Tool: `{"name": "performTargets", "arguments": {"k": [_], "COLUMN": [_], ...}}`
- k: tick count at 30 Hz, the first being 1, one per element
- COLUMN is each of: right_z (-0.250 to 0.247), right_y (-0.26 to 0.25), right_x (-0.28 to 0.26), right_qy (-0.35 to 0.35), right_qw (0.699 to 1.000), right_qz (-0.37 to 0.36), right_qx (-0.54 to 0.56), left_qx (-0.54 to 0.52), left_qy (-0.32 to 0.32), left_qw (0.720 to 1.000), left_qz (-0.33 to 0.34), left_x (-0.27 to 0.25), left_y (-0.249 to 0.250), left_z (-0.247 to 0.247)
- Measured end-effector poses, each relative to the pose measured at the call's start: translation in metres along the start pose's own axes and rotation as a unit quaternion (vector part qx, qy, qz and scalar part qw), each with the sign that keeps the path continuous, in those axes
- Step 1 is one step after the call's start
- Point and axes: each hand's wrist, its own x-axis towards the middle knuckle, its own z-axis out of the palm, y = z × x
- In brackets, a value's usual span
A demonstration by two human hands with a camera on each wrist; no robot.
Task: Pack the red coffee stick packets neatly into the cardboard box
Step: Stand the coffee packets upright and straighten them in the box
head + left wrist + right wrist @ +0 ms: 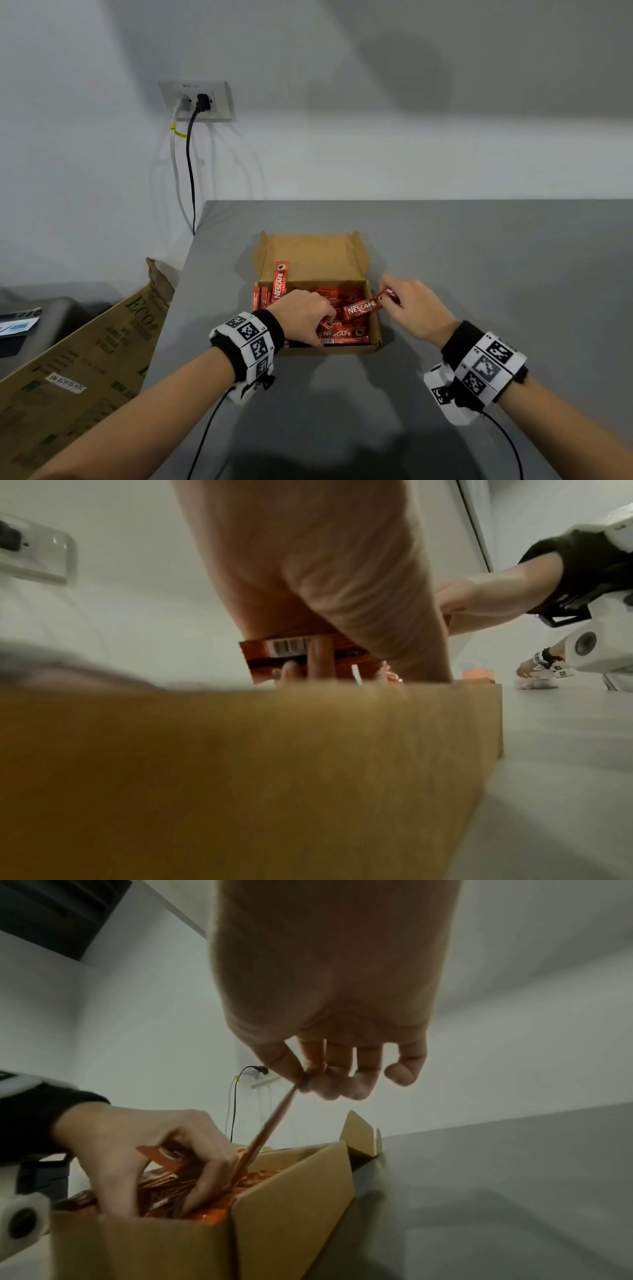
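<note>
An open cardboard box (375,320) sits mid-table, holding several red coffee stick packets (337,294). One packet (281,281) stands upright at the box's left. My left hand (308,317) reaches into the box and grips a packet (325,323) among the pile; the left wrist view shows that packet's barcode end (291,646) behind the box wall (240,764). My right hand (407,301) pinches the end of another packet (364,307) that slants down into the box, seen edge-on as packet (267,1131) in the right wrist view.
The grey table (479,260) stretches right and toward me. A large printed cardboard carton (85,359) leans at the table's left edge. A wall socket (198,101) with cables hangs behind. The box lid (311,257) stands open at the back.
</note>
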Motion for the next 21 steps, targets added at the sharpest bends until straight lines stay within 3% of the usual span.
{"name": "performTargets", "arguments": {"k": [8,14,19,21], "right_z": [0.001,0.005,0.011,0.013], "right_y": [0.007,0.006,-0.010,-0.015], "right_x": [-0.003,-0.002,-0.003,0.001], "right_qy": [-0.057,0.084,0.068,0.040], "right_qw": [0.998,0.985,0.962,0.969], "right_qz": [-0.014,-0.036,-0.065,-0.068], "right_qx": [0.029,0.147,0.257,0.234], "left_qx": [-0.024,-0.058,-0.065,-0.068], "left_qy": [0.014,0.029,0.029,0.032], "left_qw": [1.000,0.998,0.997,0.997], "left_qz": [-0.014,-0.022,-0.025,-0.027], "left_x": [0.002,0.000,-0.002,-0.003], "left_y": [-0.001,-0.002,-0.003,-0.003], "left_z": [0.004,0.007,0.006,0.006]}}
